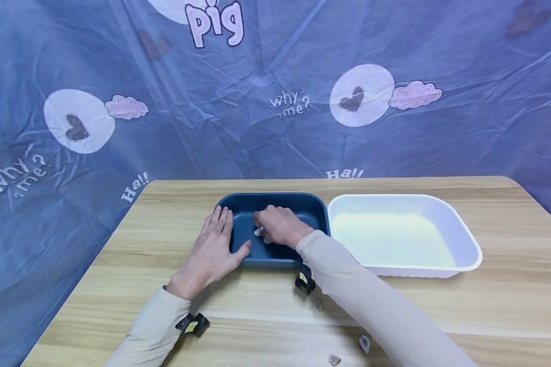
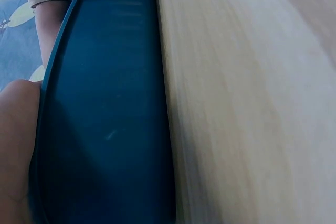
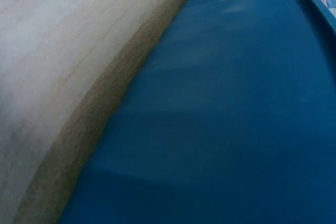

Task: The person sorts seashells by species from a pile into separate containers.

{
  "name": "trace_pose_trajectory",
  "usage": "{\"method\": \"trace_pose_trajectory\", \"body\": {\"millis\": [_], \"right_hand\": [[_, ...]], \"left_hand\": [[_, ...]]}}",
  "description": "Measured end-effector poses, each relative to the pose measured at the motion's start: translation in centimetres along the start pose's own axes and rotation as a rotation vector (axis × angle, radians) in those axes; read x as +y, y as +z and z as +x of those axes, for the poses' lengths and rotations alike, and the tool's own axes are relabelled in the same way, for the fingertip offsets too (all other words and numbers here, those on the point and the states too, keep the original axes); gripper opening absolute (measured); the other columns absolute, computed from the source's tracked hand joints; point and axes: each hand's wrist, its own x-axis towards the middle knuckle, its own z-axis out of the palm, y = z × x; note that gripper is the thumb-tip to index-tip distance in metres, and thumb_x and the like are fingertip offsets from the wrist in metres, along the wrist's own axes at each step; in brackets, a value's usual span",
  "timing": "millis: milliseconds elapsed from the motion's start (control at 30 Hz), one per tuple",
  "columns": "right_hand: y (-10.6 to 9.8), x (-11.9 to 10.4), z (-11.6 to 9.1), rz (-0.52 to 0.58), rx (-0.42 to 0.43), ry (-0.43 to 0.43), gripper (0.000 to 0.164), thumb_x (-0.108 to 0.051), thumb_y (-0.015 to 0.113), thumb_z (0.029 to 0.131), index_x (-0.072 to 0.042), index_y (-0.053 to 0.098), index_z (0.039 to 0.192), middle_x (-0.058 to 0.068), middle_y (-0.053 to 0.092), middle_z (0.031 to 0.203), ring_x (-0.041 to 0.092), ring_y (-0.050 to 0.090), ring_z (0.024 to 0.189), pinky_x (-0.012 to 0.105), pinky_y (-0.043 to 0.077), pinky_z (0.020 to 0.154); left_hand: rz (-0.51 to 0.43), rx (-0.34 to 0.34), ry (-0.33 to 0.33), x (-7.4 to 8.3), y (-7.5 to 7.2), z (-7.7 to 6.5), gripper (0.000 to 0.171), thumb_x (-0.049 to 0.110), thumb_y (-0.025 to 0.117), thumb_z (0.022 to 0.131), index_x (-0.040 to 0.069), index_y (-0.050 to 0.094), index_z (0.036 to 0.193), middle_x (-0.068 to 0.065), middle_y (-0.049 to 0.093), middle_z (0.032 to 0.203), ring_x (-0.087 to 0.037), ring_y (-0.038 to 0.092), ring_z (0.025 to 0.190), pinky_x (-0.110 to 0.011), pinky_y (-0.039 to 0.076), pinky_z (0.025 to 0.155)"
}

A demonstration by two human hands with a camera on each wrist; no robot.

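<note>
A dark blue rectangular bin (image 1: 275,262) stands on the table. My left hand (image 1: 216,244) rests over its left end, with the fingers straight along the rim and the thumb spread over the near corner. Inside the bin is my right hand (image 1: 280,224), its fingers curled down and gripping small whitish shell-like pieces (image 1: 259,231); the hand hides part of them. Both wrist views mostly show the bin's near outer wall (image 2: 105,103), and the right wrist view shows that same blue wall (image 3: 226,108) close up.
A white bin (image 1: 422,270) sits directly right of the blue one. On the wooden table (image 1: 239,316), several small pale pieces (image 1: 364,343) lie near the right forearm. A blue printed cloth (image 1: 257,137) hangs behind the table.
</note>
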Motion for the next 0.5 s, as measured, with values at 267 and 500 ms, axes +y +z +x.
{"method": "trace_pose_trajectory", "body": {"millis": [267, 500], "right_hand": [[-0.3, 0.3, -0.5, -0.013, 0.029, 0.025, 0.01, -0.013, 0.065, 0.092, -0.01, 0.067, 0.102, 0.001, 0.062, 0.082, 0.014, 0.057, 0.064, 0.026, 0.051, 0.059], [-1.7, 0.9, -2.7, 0.053, 0.156, 0.01, 0.013, -0.009, 0.065, 0.091, -0.01, 0.07, 0.103, 0.002, 0.067, 0.086, 0.011, 0.057, 0.065, 0.028, 0.05, 0.058]], "left_hand": [[0.0, 0.0, 0.005, 0.2, 0.2, 0.1, 0.086, 0.052, 0.051, 0.093, -0.011, 0.027, 0.146, -0.028, 0.024, 0.153, -0.037, 0.011, 0.146, -0.046, 0.011, 0.118], [-0.004, -0.007, -0.011, 0.1, 0.2, 0.1, 0.086, 0.052, 0.051, 0.093, -0.011, 0.026, 0.147, -0.027, 0.024, 0.153, -0.037, 0.01, 0.146, -0.048, 0.011, 0.118]]}}
